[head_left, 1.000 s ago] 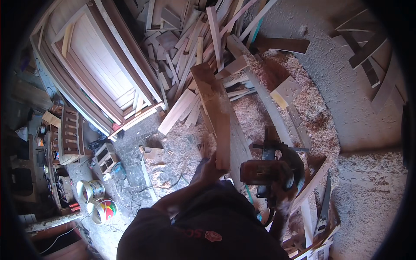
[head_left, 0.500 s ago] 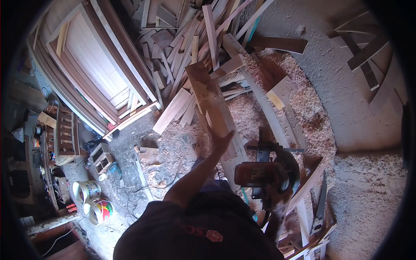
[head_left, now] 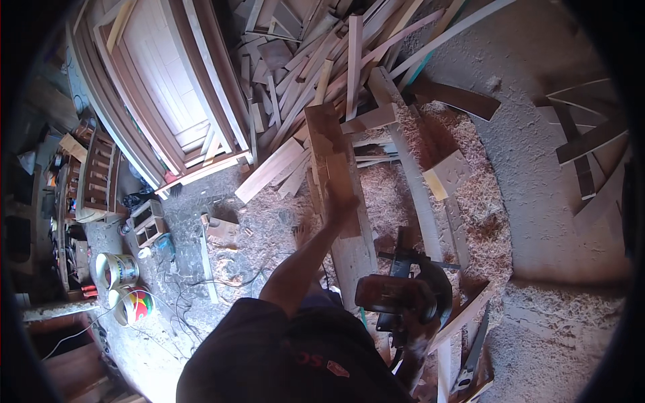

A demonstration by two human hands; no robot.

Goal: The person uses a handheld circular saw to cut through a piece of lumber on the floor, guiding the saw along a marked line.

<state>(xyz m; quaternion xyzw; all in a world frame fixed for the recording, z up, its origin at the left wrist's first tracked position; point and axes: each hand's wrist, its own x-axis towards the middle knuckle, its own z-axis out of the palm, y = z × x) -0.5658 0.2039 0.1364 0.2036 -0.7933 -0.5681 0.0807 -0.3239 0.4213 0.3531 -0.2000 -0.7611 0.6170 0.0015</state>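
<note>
A short wooden board (head_left: 339, 173) lies along a long, thick plank (head_left: 322, 124) in front of me. My left hand (head_left: 344, 205) grips this board near its close end, its fingers partly lost in shadow. At my right, a circular saw (head_left: 393, 293) with a dark body, flat base and round guard sits beside the plank's near end. My right hand (head_left: 422, 330) is wrapped around the saw's rear handle, mostly in shade. Whether the saw touches the plank I cannot tell.
Offcuts (head_left: 295, 80) are heaped beyond the plank. A panelled wooden door (head_left: 164, 87) leans at the far left. Buckets (head_left: 121, 269) and a cable (head_left: 178, 302) are on the left floor. Shavings (head_left: 484, 201) and a handsaw (head_left: 474, 356) lie to the right.
My left hand has closed in on the short board, its thumb no longer spread wide. The saw and my right hand sit slightly lower and further left in view, as my view has shifted.
</note>
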